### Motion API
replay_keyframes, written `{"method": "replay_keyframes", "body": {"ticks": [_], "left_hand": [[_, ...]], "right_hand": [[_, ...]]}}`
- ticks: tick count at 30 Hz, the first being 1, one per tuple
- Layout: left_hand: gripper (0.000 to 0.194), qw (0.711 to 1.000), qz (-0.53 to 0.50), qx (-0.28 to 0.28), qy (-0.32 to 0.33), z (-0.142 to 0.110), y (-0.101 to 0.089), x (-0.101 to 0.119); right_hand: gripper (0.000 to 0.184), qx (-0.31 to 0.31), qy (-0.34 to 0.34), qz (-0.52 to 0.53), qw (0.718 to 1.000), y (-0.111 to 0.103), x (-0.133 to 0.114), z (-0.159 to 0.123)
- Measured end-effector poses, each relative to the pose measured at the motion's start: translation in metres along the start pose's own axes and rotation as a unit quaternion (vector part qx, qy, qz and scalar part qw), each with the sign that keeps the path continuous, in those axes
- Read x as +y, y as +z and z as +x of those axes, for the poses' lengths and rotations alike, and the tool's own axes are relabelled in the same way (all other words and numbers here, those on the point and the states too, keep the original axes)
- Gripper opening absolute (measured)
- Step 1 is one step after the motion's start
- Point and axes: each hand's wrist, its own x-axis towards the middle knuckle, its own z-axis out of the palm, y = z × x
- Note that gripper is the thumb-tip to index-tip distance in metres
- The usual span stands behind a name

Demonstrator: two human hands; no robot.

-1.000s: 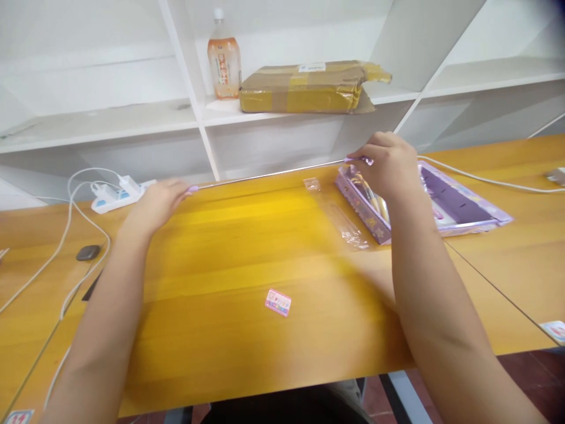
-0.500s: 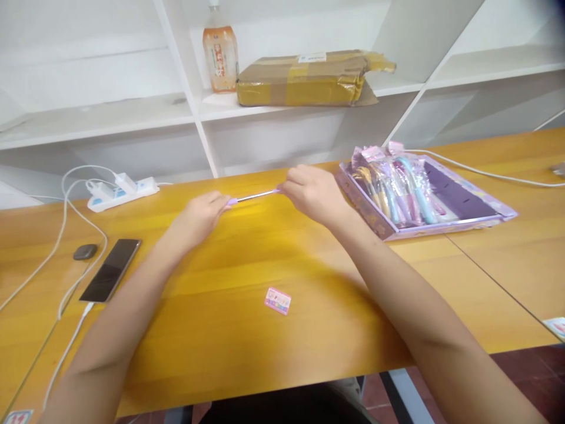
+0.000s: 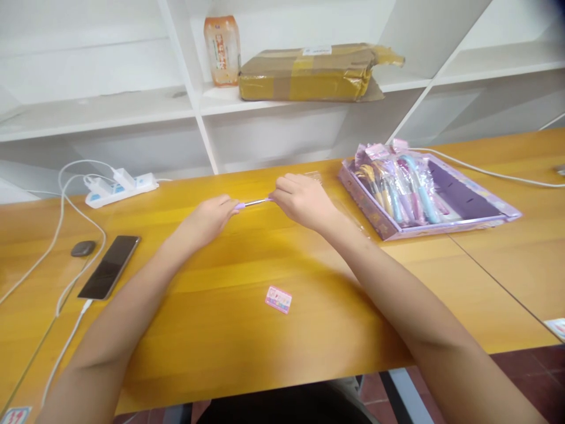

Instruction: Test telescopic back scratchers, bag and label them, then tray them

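Observation:
My left hand (image 3: 210, 216) and my right hand (image 3: 301, 200) are close together above the middle of the yellow wooden table (image 3: 229, 341). Each pinches one end of a thin telescopic metal rod with purple ends (image 3: 255, 203), which shows as a short silver length between them. A clear plastic sleeve (image 3: 344, 207) lies on the table just beyond my right hand. To the right stands a purple box (image 3: 468, 203) filled with several wrapped pens.
A small pink sticker card (image 3: 278, 299) lies near the front. At the left are a black phone (image 3: 109, 267), a small dark object (image 3: 83, 248), a white power strip (image 3: 121, 184) and cables. White shelves behind hold a bottle (image 3: 222, 50) and a taped parcel (image 3: 309, 73).
The rod was stretched long between my widely parted hands. My hands have moved together and the rod is now much shorter. The phone and the pens in the box have come into sight.

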Motion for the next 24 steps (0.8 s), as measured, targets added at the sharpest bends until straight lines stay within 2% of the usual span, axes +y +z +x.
{"method": "replay_keyframes", "body": {"ticks": [6,13,19,22,24], "left_hand": [[0.041,1.0,0.002,0.001,0.006,-0.001,-0.005,-0.001],[0.039,1.0,0.009,-0.002,0.005,-0.001,-0.006,-0.006],[0.041,0.999,0.032,0.007,-0.007,0.002,-0.009,-0.007],[0.039,0.999,0.036,0.0,-0.026,0.003,-0.014,-0.016],[0.035,0.997,0.054,-0.004,-0.049,0.001,-0.02,-0.03]], "right_hand": [[0.036,-0.004,-0.008,-0.007,1.0,0.004,0.0,-0.001],[0.023,-0.011,-0.006,0.021,1.0,0.01,0.003,-0.004],[0.024,-0.006,0.009,0.015,1.0,0.012,0.004,-0.002],[0.026,-0.004,0.017,-0.006,1.0,0.012,0.012,-0.002],[0.027,-0.004,0.034,-0.026,0.999,0.012,0.028,-0.005]]}}
